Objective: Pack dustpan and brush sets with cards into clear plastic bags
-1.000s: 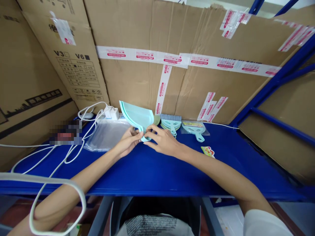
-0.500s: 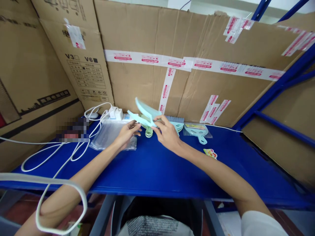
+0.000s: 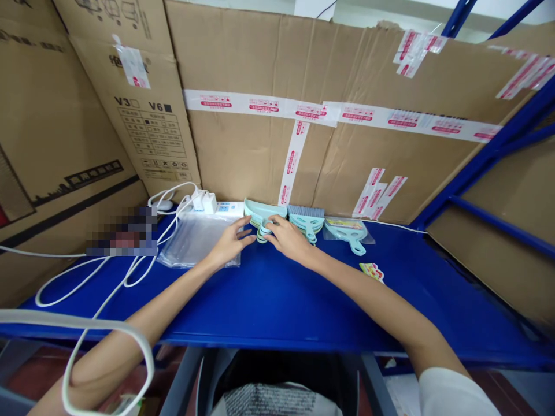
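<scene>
A stack of pale green and aqua dustpans lies against the cardboard at the middle back, handles towards me. My right hand has its fingertips on the handle of the top dustpan. Just left of the handles is my left hand, its fingers apart and holding nothing. Right of the stack sit small brushes with grey bristles and aqua handles. Farther right, a dustpan in a clear bag lies flat, with a colourful card in front of it.
Clear plastic bags lie on the blue table at the left. Behind them is a white power strip with plugs. White cables loop at the left, one in front of my left forearm. Cardboard walls stand behind.
Two aqua dustpans that were held up between my hands are now down at the stack. My left hand has let go; both hands are slightly lower.
</scene>
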Available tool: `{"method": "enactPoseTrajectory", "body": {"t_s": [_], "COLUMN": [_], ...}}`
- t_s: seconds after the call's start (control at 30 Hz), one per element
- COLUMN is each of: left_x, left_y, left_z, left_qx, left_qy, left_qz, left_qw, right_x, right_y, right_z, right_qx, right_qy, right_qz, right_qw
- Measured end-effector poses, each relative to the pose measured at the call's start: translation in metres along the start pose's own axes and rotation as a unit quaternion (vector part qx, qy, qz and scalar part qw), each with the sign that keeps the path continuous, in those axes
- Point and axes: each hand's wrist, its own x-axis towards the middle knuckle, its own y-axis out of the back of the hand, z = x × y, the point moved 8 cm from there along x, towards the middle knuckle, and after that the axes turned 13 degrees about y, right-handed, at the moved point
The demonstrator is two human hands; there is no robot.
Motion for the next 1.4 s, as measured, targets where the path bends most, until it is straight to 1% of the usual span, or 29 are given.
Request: {"method": "enactPoseTrajectory", "body": {"t_s": [0.17, 0.27, 0.3, 0.37, 0.43, 0.47, 0.5, 0.57, 0.63, 0.7, 0.77, 0.87, 1.03, 1.13, 1.2, 1.27, 1.33, 1.37, 1.4], "left_x": [0.002, -0.001, -0.003, -0.009, -0.018, -0.021, -0.024, -0.026, -0.026, -0.026, -0.026, -0.027, -0.030, -0.030, -0.031, -0.031, -0.032, -0.033, -0.034], "left_y": [-0.011, -0.016, -0.018, -0.020, -0.023, -0.025, -0.027, -0.031, -0.034, -0.035, -0.035, -0.036, -0.038, -0.037, -0.036, -0.036, -0.036, -0.035, -0.034], "left_z": [-0.009, -0.008, -0.006, 0.002, 0.012, 0.015, 0.016, 0.013, 0.011, 0.010, 0.010, 0.010, 0.010, 0.009, 0.009, 0.009, 0.011, 0.013, 0.016], "left_qx": [0.000, 0.016, 0.026, 0.064, 0.135, 0.173, 0.204, 0.232, 0.227, 0.222, 0.220, 0.217, 0.210, 0.198, 0.193, 0.200, 0.219, 0.230, 0.240], "left_qy": [0.006, -0.010, -0.021, -0.060, -0.110, -0.127, -0.133, -0.123, -0.111, -0.111, -0.109, -0.109, -0.105, -0.101, -0.101, -0.101, -0.108, -0.114, -0.121], "left_qz": [-0.042, -0.057, -0.061, -0.058, -0.038, -0.027, -0.019, -0.019, -0.026, -0.027, -0.025, -0.022, -0.022, -0.015, -0.015, -0.017, -0.013, -0.005, 0.005], "left_qw": [0.999, 0.998, 0.998, 0.994, 0.984, 0.976, 0.970, 0.965, 0.967, 0.968, 0.969, 0.970, 0.972, 0.975, 0.976, 0.974, 0.970, 0.966, 0.963], "right_x": [0.004, -0.002, -0.007, -0.024, -0.047, -0.060, -0.071, -0.090, -0.101, -0.106, -0.105, -0.101, -0.098, -0.097, -0.094, -0.094, -0.097, -0.100, -0.105], "right_y": [-0.008, 0.004, 0.011, 0.029, 0.045, 0.049, 0.051, 0.045, 0.029, 0.013, 0.002, -0.009, -0.021, -0.024, -0.023, -0.016, 0.000, 0.013, 0.028], "right_z": [-0.001, 0.001, 0.005, 0.019, 0.033, 0.039, 0.043, 0.047, 0.050, 0.053, 0.057, 0.061, 0.062, 0.062, 0.062, 0.061, 0.055, 0.047, 0.034], "right_qx": [0.050, 0.054, 0.038, -0.024, -0.095, -0.121, -0.138, -0.137, -0.106, -0.069, -0.041, -0.010, 0.018, 0.026, 0.027, 0.013, -0.019, -0.038, -0.054], "right_qy": [0.016, 0.010, -0.009, -0.079, -0.167, -0.203, -0.229, -0.252, -0.253, -0.246, -0.236, -0.220, -0.203, -0.183, -0.162, -0.150, -0.154, -0.153, -0.147], "right_qz": [0.016, 0.034, 0.039, 0.038, 0.016, -0.004, -0.025, -0.072, -0.111, -0.126, -0.116, -0.090, -0.071, -0.056, -0.053, -0.066, -0.074, -0.065, -0.043], "right_qw": [0.999, 0.998, 0.998, 0.996, 0.981, 0.972, 0.963, 0.955, 0.955, 0.959, 0.964, 0.971, 0.976, 0.981, 0.985, 0.986, 0.985, 0.985, 0.987]}}
